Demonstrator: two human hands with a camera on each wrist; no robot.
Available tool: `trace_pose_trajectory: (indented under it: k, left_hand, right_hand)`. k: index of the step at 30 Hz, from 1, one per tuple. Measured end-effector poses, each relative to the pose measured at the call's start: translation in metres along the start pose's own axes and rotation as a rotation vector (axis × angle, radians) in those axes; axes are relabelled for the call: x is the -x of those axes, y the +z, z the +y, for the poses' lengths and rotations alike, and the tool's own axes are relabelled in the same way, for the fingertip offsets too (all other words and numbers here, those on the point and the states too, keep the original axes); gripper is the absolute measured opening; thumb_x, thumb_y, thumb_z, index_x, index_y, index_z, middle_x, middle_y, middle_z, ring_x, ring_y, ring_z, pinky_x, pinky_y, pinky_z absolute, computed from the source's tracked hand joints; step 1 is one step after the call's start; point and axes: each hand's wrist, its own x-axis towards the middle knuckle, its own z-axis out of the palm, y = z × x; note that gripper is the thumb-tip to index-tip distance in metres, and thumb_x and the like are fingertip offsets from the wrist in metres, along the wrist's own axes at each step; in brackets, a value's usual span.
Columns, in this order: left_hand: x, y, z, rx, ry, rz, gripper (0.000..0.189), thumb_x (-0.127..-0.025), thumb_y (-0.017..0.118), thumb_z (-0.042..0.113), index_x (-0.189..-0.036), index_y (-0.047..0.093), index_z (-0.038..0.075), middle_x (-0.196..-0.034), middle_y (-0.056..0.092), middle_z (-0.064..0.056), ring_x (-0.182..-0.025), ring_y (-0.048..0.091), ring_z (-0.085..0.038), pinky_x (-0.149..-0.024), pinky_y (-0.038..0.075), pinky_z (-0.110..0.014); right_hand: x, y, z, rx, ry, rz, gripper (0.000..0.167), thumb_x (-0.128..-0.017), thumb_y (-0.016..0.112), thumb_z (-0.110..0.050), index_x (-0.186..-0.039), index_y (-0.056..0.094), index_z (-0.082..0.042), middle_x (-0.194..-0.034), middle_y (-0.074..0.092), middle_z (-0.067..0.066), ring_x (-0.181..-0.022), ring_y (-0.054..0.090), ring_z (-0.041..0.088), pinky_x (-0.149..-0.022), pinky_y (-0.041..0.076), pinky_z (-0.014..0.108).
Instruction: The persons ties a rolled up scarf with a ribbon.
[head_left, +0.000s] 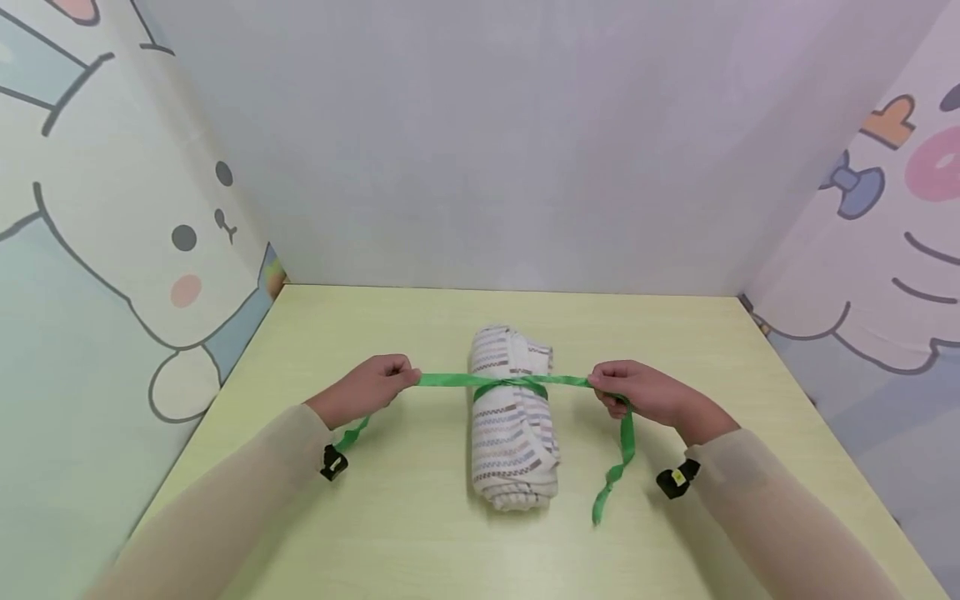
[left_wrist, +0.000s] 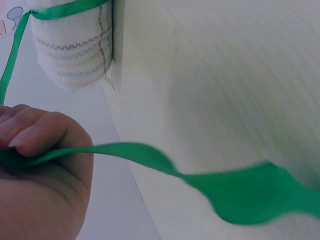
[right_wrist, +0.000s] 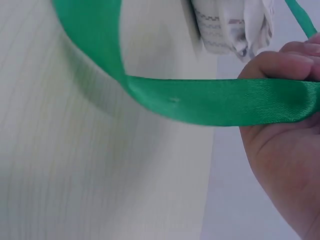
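A rolled white cloth with patterned stripes (head_left: 513,450) lies lengthwise in the middle of the table. Round its middle runs a green ribbon (head_left: 450,380), crossed on top, with both ends pulled out sideways and taut. My left hand (head_left: 371,387) grips one end to the left of the roll, its tail trailing below toward the wrist. On the other side my right hand (head_left: 637,390) grips the other end, and a loose tail hangs from it. In the right wrist view the ribbon (right_wrist: 195,101) passes through the curled fingers.
The pale wooden table (head_left: 390,533) reaches back to a plain grey-white wall (head_left: 480,150). Cartoon-printed panels stand at the left (head_left: 97,250) and right (head_left: 877,275) sides. A small black wrist device shows on each sleeve.
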Motion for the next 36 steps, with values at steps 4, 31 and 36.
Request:
trace_pose_trajectory:
  k: [4, 31, 36]
  left_hand:
    - [0.009, -0.011, -0.003, -0.037, -0.020, 0.014, 0.039, -0.105, 0.058, 0.045, -0.090, 0.052, 0.009, -0.064, 0.034, 0.001, -0.057, 0.030, -0.018, -0.061, 0.033, -0.034]
    - [0.045, -0.067, -0.045, -0.088, -0.086, 0.106, 0.047, -0.105, 0.060, 0.042, -0.095, 0.050, -0.003, -0.063, 0.040, -0.001, -0.059, 0.036, -0.018, -0.059, 0.037, -0.034]
    - [0.048, -0.070, -0.051, -0.064, -0.080, 0.104, 0.042, -0.107, 0.058, 0.036, -0.098, 0.053, -0.005, -0.066, 0.043, -0.003, -0.061, 0.041, -0.019, -0.061, 0.039, -0.034]
  right_hand:
    - [0.004, -0.004, -0.002, -0.024, 0.012, 0.076, 0.036, -0.111, 0.050, -0.031, -0.093, 0.047, 0.001, -0.079, 0.042, 0.007, -0.069, 0.040, 0.022, -0.067, 0.042, 0.036]
    - [0.052, -0.047, -0.003, 0.237, 0.128, 0.157, 0.039, -0.110, 0.051, -0.033, -0.096, 0.052, 0.004, -0.080, 0.049, 0.009, -0.075, 0.052, 0.025, -0.075, 0.046, 0.042]
    - [0.061, -0.051, 0.000, 0.261, 0.147, 0.157, 0.037, -0.110, 0.051, -0.030, -0.097, 0.054, 0.005, -0.080, 0.051, 0.008, -0.075, 0.053, 0.024, -0.072, 0.047, 0.038]
